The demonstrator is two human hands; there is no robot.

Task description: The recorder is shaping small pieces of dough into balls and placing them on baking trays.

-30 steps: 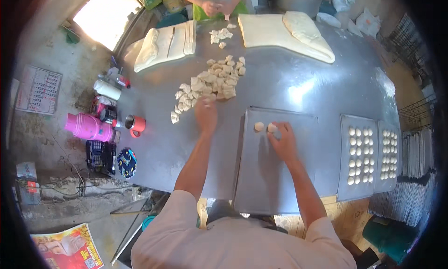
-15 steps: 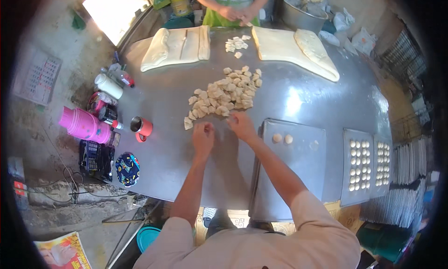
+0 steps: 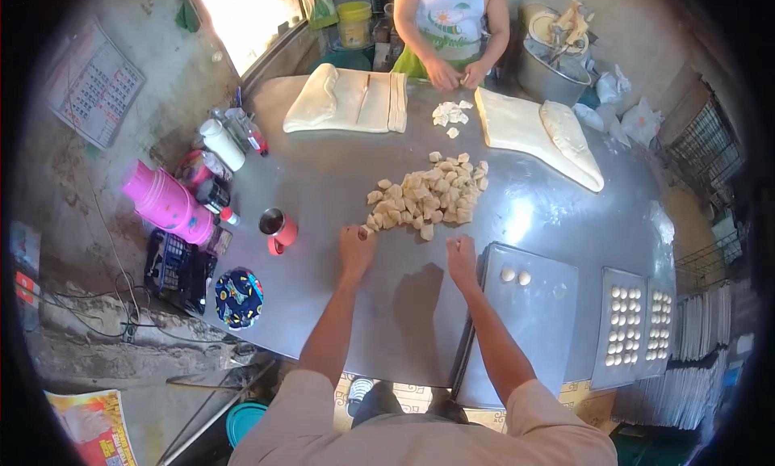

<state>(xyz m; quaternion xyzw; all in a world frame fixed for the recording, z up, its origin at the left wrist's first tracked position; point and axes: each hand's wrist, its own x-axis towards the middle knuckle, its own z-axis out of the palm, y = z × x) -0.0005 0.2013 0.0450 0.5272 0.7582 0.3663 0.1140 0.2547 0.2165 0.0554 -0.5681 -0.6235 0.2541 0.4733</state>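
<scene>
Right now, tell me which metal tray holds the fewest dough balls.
The large tray beside the right hand: only two dough balls, while the two smaller trays further right are filled in rows.

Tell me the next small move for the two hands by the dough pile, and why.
Probably each hand rolls a dough piece into a ball against the table. The left hand and right hand press palm-down on the metal table just below the pile of cut dough pieces, apparently each over a piece. Only two dough balls lie on the nearest tray.
</scene>
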